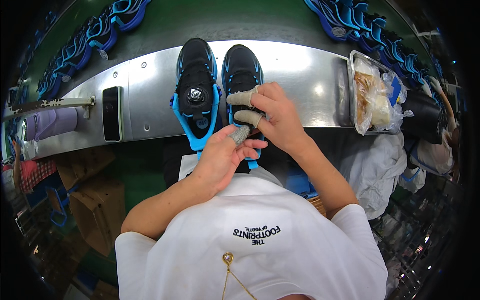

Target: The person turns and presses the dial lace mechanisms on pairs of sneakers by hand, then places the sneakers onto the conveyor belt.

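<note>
Black shoe (242, 75) half hidden under right hand (277, 117).

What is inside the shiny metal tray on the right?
The shiny metal tray holds crumpled clear plastic bags with pale and brownish things inside. The tray's bottom is covered by them.

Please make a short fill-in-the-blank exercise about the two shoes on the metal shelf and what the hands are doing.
1. Two black and ____ shoes stand side by side on the metal shelf.
2. The left shoe has a round ____ on its top instead of laces.
3. Both hands are at the ____ shoe: the right hand lies on it and the left hand is at its near end.
4. Some fingers wear fabric ____.

Missing words: blue; dial; right; covers
</note>
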Demonstrator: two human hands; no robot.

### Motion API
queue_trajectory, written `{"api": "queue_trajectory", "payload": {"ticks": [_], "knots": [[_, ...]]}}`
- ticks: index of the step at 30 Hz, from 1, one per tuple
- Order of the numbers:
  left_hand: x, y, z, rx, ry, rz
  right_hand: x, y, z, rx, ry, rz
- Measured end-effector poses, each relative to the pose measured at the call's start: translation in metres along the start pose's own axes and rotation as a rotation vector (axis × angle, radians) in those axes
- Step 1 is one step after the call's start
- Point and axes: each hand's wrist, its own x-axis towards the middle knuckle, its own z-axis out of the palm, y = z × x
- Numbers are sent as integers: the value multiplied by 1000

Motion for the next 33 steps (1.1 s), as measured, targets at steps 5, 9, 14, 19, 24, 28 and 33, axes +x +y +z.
{"api": "queue_trajectory", "payload": {"ticks": [5,9,14,19,24,28,33], "knots": [[-15,20,17,28,84,-31,-5,48,-13,349,333,232],[-30,55,21,808,-12,139,-28,43,-27,176,251,235],[15,70,34,2047,61,674,-20,24,24,109,171,82],[50,83,56,2245,54,287,-24,26,34,174,233,144],[54,80,53,2296,-139,489,-28,37,42,130,278,121],[53,84,55,2322,-187,437,-29,39,42,141,280,131],[34,87,23,1804,-245,628,-32,45,13,390,111,107]]}}
